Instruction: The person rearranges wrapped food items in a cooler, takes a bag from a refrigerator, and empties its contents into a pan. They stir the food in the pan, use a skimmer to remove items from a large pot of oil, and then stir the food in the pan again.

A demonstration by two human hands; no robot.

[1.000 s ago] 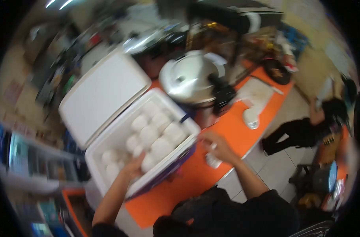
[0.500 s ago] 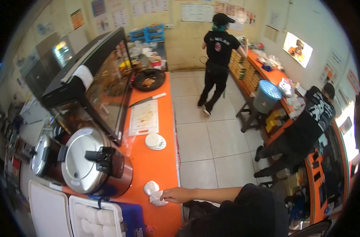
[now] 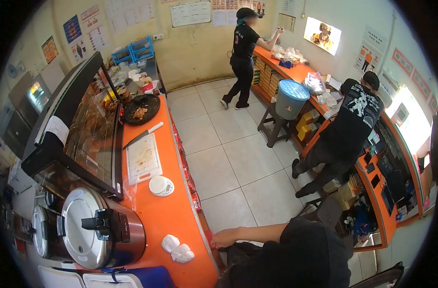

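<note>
My right hand (image 3: pixel 224 238) is at the edge of the orange counter (image 3: pixel 154 218), fingers curled in. A bit of red (image 3: pixel 209 237) shows at the fingertips; I cannot make out whether it is held. Left of the hand, apart from it, two white wrapped bundles, one round (image 3: pixel 170 243) and one crumpled (image 3: pixel 183 254), lie side by side on the counter. My left hand is out of view.
Along the counter are rice cookers (image 3: pixel 101 230), a glass display case (image 3: pixel 84 129), a scale (image 3: pixel 161 186), a cutting board (image 3: pixel 143 158), a knife (image 3: pixel 143 134) and a black pan (image 3: pixel 142 109). Two co-workers (image 3: pixel 244 45) (image 3: pixel 351 115) stand by the right-hand counters. A lidded bucket (image 3: pixel 292 101) sits on a stool.
My right hand has left the crumpled white bundle and drawn back to the counter edge. The view has swung right. The far co-worker has stepped along and now has raised hands.
</note>
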